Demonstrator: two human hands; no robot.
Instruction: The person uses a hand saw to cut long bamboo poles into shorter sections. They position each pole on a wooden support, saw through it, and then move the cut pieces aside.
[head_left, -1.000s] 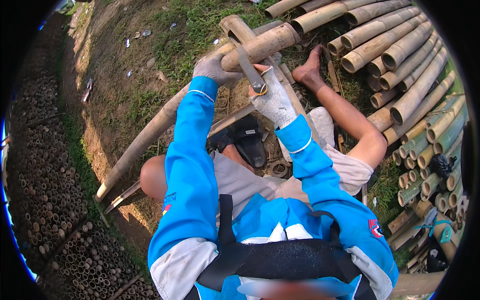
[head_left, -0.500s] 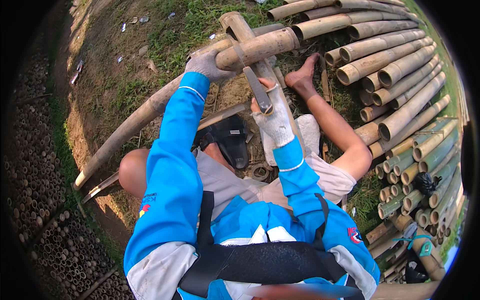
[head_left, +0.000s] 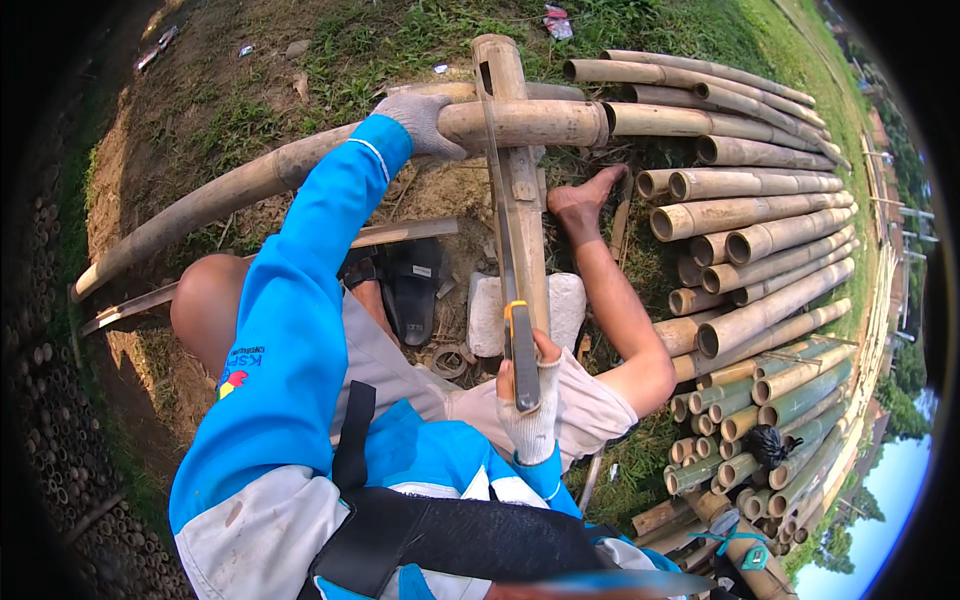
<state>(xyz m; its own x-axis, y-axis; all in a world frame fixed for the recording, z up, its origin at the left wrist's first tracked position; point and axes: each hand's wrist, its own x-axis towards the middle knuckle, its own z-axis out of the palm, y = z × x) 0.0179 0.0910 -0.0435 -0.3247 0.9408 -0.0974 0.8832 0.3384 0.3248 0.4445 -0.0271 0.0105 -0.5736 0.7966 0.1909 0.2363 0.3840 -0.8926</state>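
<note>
A long bamboo pole (head_left: 560, 123) lies across another bamboo piece (head_left: 532, 260) that points away from me. My left hand (head_left: 425, 120), in a grey glove, is closed over the pole, left of the crossing. In my right hand (head_left: 535, 400), gloved with bare fingertips, is the black and orange handle of a hand saw (head_left: 504, 215). That hand is close to my lap. The saw's long blade stretches away from me, its far part against the pole just right of my left hand. I cannot tell how deep the blade sits.
Cut bamboo poles (head_left: 760, 215) are stacked on the right, with greener ones (head_left: 800, 390) nearer. A white block (head_left: 568, 305) is on the ground between my legs, near a black sandal (head_left: 412, 285). Many bamboo ends (head_left: 75, 450) fill the lower left.
My right hand has drawn the saw back toward me, so more blade shows on my side of the pole. My left hand still grips the pole. The whole view has shifted.
</note>
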